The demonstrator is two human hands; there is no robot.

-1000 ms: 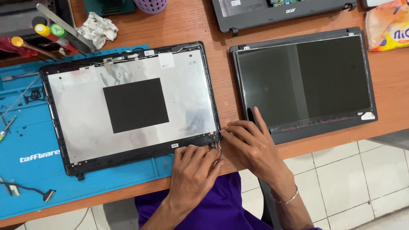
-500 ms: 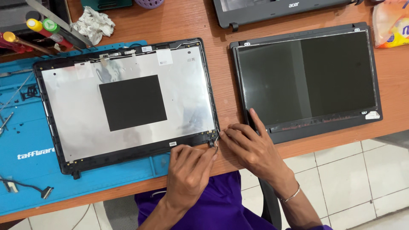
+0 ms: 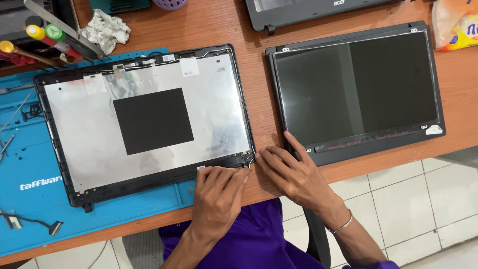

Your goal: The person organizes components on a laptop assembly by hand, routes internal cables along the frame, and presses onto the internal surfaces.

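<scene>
A laptop lid back cover (image 3: 144, 119), silver foil inside with a black square patch, lies on a blue work mat (image 3: 30, 184). My left hand (image 3: 216, 197) rests its fingertips on the cover's near right corner. My right hand (image 3: 294, 174) sits just right of that corner, fingers bent toward it, index finger stretched against the edge of a dark screen panel (image 3: 356, 89) lying flat to the right. Both hands meet at the corner; whether something small is pinched there is hidden.
Screwdrivers with coloured handles (image 3: 45, 42) and a crumpled tissue (image 3: 104, 31) lie at the back left. Another laptop part (image 3: 318, 10) is at the back edge, an orange packet (image 3: 455, 25) at the far right. A loose cable (image 3: 30, 221) lies on the mat.
The view has shifted slightly. Both hands stay at the cover's near right corner, with only small finger movements.
</scene>
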